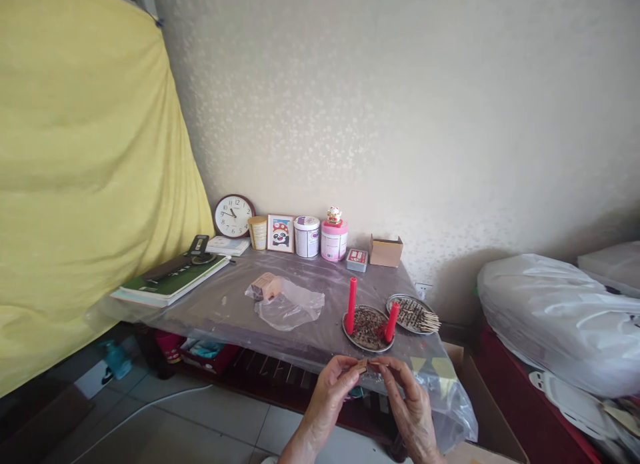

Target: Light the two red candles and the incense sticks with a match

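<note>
My left hand point(336, 384) and my right hand point(406, 392) meet in front of the table's near edge, with thumbs and fingertips pinched together. Between the fingertips is something small and brownish; its kind I cannot make out. Just beyond the hands, a round metal plate point(373, 349) full of dark bits carries a tall red candle point(352, 304) and a shorter, tilted red candle point(391, 322). Behind it to the right, a second metal plate point(400, 299) bears several thin pale sticks point(429, 322).
Plastic film covers the table point(210, 311). On it lie a small box point(267, 286) with a clear bag point(293, 304), and books point(175, 277). A clock point(235, 216), tins point(307, 237) and an open carton point(386, 252) line the wall. White bags point(545, 317) stand right.
</note>
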